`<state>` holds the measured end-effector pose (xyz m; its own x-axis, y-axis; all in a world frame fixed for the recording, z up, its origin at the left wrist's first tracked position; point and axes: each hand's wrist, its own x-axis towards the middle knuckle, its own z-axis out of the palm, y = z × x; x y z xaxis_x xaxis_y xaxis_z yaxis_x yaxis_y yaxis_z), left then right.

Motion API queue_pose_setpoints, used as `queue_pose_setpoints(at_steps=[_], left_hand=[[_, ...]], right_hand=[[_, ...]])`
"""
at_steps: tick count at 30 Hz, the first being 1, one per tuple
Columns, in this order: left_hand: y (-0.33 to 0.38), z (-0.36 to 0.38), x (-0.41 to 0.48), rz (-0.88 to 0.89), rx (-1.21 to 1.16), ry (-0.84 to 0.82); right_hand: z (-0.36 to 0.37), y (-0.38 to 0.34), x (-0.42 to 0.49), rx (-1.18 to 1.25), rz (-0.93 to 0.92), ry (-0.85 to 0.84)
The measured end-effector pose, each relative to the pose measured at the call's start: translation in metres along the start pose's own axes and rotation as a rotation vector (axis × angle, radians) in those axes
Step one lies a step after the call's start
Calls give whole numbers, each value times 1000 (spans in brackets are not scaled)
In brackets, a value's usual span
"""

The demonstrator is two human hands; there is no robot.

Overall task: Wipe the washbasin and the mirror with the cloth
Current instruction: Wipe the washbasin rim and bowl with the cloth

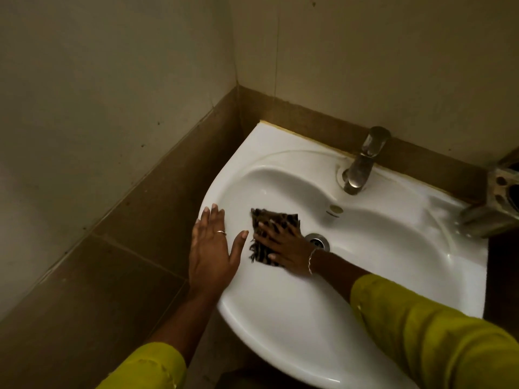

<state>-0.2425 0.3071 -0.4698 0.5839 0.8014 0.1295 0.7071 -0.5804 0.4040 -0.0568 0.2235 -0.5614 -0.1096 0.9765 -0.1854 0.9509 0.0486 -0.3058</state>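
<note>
washbasin [379, 248], right hand [283, 245] flat on cloth [269, 217]

cloth [264, 220] middle hidden under right hand [283, 245] | drain [318, 239] lower edge hidden behind right forearm | washbasin [280, 346] front rim cut off at 6 o'clock | metal fitting [500, 192] at 3 o'clock blurred, cut by edge | maker's mark [334, 212] too small to read

Glossy white ceramic washbasin [379, 237], smooth and shining; the cloth [266, 220] looks rough, frayed, dark-patterned fabric; dull metal tap [362, 161], perhaps tarnished; matt brown tiles [174, 175]; metal drain ring [318, 240] gleams.
</note>
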Motion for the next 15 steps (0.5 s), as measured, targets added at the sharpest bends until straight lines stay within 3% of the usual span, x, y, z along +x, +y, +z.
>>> queue_pose_setpoints(at_steps=[5,11,15], left_hand=[[-1,2,1,7,-9,5],[0,1,0,6,3,6],[1,1,1,1,-3,4]], right_hand=[[-12,20,11,-146,113,38],[8,-11,2,76,471,117],[14,-25,-18,153,398,49]])
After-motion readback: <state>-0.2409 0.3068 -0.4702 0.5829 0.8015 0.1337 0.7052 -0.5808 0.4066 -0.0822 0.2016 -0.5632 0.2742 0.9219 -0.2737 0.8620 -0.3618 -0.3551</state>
